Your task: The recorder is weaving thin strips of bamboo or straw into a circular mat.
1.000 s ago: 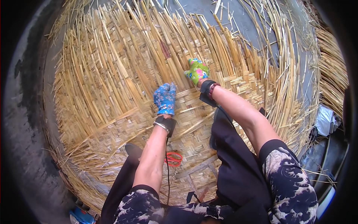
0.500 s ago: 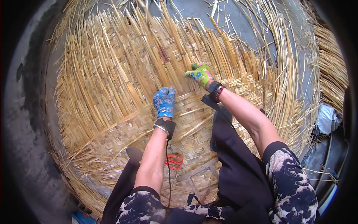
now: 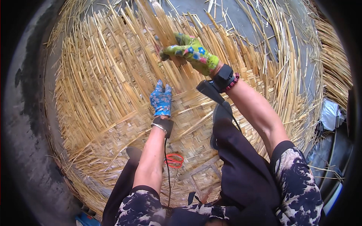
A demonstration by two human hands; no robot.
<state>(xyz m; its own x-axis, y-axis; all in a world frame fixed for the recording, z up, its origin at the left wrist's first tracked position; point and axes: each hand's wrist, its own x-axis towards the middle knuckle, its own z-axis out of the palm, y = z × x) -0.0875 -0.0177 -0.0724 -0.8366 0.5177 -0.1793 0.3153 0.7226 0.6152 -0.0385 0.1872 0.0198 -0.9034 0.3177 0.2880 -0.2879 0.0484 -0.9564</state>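
Observation:
A large woven mat (image 3: 203, 132) of flat straw-coloured reed strips lies beneath me, its far part made of long loose ends. My right hand (image 3: 192, 52), in a green flowered glove, is closed round a bunch of reed strips (image 3: 162, 28) and holds them raised off the mat. The lifted strips are blurred by motion. Lower and to the left, my left hand (image 3: 161, 100) in a blue flowered glove rests at the edge of the weave, near the foot of the loose strips. Its fingers are stretched out and apart, with nothing visible in them.
An orange-red looped tool or cord (image 3: 173, 161) lies on the mat between my legs. A bundle of reeds (image 3: 332, 64) and a white bag (image 3: 330, 115) are at the right. Loose strips (image 3: 271, 34) lie scattered on the grey floor (image 3: 192, 5) beyond the mat.
My right hand has risen from the mat, coming up and slightly left with a bunch of strips in its grip. My left hand has shifted slightly left and its fingers have opened.

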